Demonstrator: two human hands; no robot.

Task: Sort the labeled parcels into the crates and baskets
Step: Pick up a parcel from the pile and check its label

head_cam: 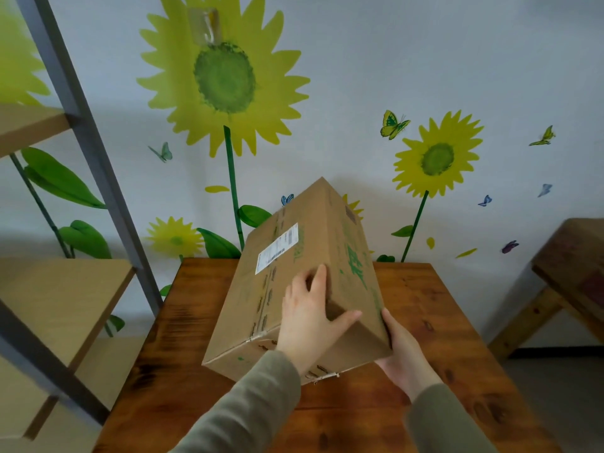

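Brown cardboard parcel [245, 308], long and rectangular, tilted on one long edge over the dark-stained wooden surface [441, 322]. Far end raised toward the wall. Cannot tell whether the near bottom edge touches the surface or hangs just above it.

White printed shipping label [277, 248] on the left-facing side, barcode visible, text too small to read. Green print [356, 266] on the right-facing side, not legible. Strip of tape along the left-facing side, torn end at the near bottom edge.

Left hand [310, 318]: laid over the near top corner of the parcel, fingers straight and slightly apart on the labelled side, thumb stretched out across the near end face. Pressing flat rather than pinching.

Right hand [403, 351]: at the near lower right corner, thumb lying up along the right edge, palm against the underside. Fingers hidden beneath the parcel; cannot tell whether curled or flat.

Olive-grey sleeves [255, 403] on both arms.

Left of the surface: grey metal shelf frame [88, 132] with pale wooden boards [58, 299]. Behind: white wall with yellow sunflower decals [225, 76], green leaves, small butterflies. Right edge: a second wooden table [575, 256], well apart from the surface.
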